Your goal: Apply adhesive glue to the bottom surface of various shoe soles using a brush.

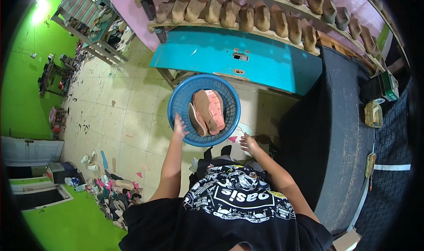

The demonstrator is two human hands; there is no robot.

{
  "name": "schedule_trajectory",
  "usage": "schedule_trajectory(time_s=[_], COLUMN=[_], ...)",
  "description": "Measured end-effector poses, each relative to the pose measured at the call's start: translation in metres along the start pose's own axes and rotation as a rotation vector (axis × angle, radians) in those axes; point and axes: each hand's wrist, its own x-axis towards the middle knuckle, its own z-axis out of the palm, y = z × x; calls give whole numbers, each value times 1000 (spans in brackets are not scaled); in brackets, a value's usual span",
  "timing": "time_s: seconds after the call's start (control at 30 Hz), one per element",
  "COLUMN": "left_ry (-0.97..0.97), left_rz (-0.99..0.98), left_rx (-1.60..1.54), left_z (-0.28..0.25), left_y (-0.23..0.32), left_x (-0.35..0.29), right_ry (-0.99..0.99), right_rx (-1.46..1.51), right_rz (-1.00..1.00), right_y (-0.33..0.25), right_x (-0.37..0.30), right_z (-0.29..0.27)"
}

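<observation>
A round blue plastic basket (236,101) stands on the floor in front of me. Several shoe soles (204,107) lie in it, brown and pink, some with printed pink faces, one leaning on its edge at the left. My left hand (179,126) is at the basket's near left rim, fingers spread and overlapping its edge; whether it touches the rim I cannot tell. Just off the near right side of the basket is my right hand (249,143), fingers apart, holding nothing.
A turquoise bench (198,52) stands beyond the basket, under shelves of wooden shoe lasts (229,12). To the right runs a dark-covered table (335,140). Shoe parts (117,193) are heaped at the lower left, and scraps dot the tiled floor (134,101).
</observation>
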Motion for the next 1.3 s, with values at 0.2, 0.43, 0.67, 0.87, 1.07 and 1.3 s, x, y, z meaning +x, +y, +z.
schedule_trajectory(time_s=[0.2, 0.43, 0.67, 0.87, 1.07, 1.3], left_ry=[-326, -703, -1082, -1523, -1777, -2132], left_rz=[74, 160, 199, 300, 327, 250], left_rx=[245, 522, 762, 784, 872, 857], left_z=[66, 175, 274, 337, 363, 354], left_y=[-9, -23, -61, -128, -225, -335], left_x=[-20, -77, -182, -300, -401, -512], right_ry=[-51, 4, 100, 171, 384, 808], right_rx=[363, 684, 887, 1119, 1299, 1397], right_rz=[-142, -390, -712, -954, -1139, -1288], right_y=[-19, -48, -21, 46, 136, 248], right_x=[-24, -108, -219, -309, -383, -475], right_z=[-26, -66, -130, -178, -217, -238])
